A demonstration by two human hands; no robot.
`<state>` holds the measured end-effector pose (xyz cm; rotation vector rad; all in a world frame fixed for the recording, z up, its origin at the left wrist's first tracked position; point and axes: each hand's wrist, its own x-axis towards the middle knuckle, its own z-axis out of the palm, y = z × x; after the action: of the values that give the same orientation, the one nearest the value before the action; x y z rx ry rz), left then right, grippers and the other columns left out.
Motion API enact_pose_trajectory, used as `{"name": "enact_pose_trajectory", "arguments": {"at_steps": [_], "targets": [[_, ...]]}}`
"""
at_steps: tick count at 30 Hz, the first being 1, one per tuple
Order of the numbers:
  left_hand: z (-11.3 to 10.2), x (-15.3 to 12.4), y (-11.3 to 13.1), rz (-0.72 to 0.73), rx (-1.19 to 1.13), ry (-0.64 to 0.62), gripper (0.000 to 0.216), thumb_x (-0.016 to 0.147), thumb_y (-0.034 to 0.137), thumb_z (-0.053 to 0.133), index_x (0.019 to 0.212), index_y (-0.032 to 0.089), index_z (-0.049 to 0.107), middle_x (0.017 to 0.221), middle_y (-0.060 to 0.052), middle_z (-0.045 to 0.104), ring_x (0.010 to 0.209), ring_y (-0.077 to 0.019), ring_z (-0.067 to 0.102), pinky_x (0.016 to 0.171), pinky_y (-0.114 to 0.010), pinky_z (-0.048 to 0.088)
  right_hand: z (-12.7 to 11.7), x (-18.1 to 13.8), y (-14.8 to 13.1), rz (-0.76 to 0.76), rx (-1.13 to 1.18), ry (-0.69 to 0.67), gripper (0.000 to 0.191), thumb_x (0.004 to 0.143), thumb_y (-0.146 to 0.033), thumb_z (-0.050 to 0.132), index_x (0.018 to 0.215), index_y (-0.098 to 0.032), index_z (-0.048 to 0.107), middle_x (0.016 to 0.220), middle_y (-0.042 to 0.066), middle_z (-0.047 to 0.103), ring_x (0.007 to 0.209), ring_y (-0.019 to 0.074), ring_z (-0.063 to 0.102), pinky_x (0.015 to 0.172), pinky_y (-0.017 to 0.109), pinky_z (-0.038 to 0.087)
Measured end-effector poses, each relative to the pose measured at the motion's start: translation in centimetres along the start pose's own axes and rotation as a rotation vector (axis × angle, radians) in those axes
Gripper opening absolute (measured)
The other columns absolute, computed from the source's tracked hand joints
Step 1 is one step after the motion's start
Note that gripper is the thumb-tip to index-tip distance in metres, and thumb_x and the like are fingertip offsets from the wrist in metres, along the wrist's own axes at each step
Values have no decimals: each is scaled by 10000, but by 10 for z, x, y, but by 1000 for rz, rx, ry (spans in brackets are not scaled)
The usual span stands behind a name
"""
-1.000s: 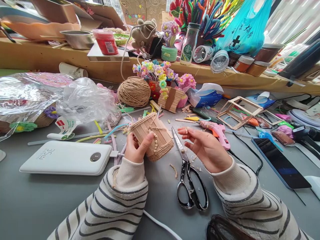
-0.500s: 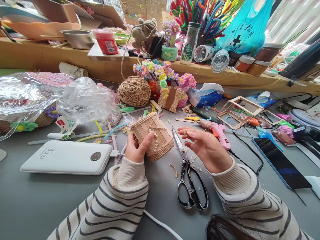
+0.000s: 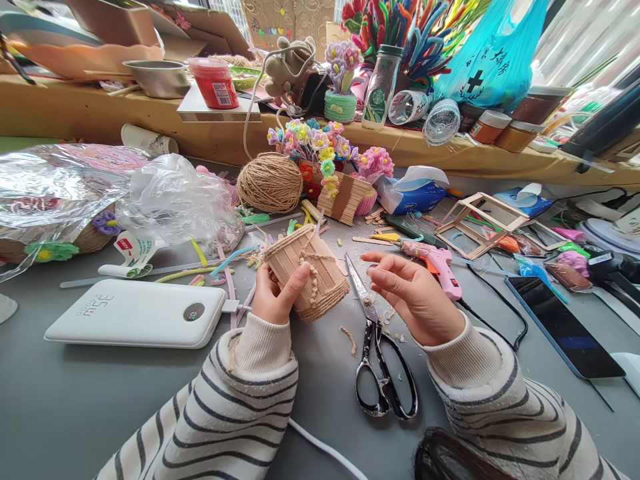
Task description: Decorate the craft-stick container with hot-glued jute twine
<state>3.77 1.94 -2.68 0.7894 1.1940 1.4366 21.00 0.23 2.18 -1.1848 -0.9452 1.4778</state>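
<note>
While the left hand point(image 3: 273, 299) wraps around the stick cup point(image 3: 310, 270), with the thumb pressed on its front and the fingers behind it, the cup tips a little and sits just up and to the left of the scissors point(image 3: 371, 333). String goes round the top and the bottom of the cup. The right hand point(image 3: 417, 297) hangs just to the right of the scissors' blades. Its fingers are loose and a bit apart, they point at the cup, and they hold nothing that I can see. It does not touch the cup. The scissors lie closed on the gray table point(image 3: 75, 400), with the black handles near the person. A pink glue gun point(image 3: 434, 263) lies up and to the right of the scissors. A white power bank point(image 3: 137, 313) lies well to the left of them. A big ball of string point(image 3: 270, 182) sits far above the scissors, with a crinkly clear bag point(image 3: 175, 200) off to the left of it. A dark tablet point(image 3: 565, 327) lies far to the right of the scissors.
</note>
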Motion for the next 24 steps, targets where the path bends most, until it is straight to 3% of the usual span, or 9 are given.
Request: {"name": "enact_pose_trajectory", "arguments": {"at_steps": [9, 13, 18, 24], "targets": [[1, -1, 1, 0, 3, 14, 726, 466, 496, 752, 1030, 121, 488, 994, -127, 614, 941, -285, 596, 836, -433, 478, -3, 2, 2, 2, 52, -105, 153, 715, -369, 618, 698, -243, 703, 1124, 11, 583, 894, 135, 502, 732, 274, 371], [2, -3, 3, -1, 8, 25, 717, 468, 495, 751, 1021, 125, 482, 990, -124, 611, 932, -283, 599, 840, -444, 475, -3, 1, 2, 7, 50, -113, 150, 715, -363, 624, 700, -237, 705, 1132, 14, 578, 908, 132, 494, 738, 266, 372], [4, -5, 4, 25, 21, 42, 664, 464, 479, 755, 962, 140, 476, 925, -90, 617, 918, -267, 600, 835, -421, 473, -3, 2, 2, 27, 76, -29, 159, 614, -360, 718, 740, -265, 700, 1104, -7, 591, 876, 118, 494, 746, 262, 368], [4, -6, 5, 26, 22, 42, 637, 460, 468, 756, 937, 152, 475, 878, -66, 614, 865, -244, 605, 790, -387, 477, -4, 3, 1, -1, 95, -104, 166, 732, -384, 599, 697, -255, 697, 1138, -2, 596, 909, 142, 504, 714, 276, 377]]}}
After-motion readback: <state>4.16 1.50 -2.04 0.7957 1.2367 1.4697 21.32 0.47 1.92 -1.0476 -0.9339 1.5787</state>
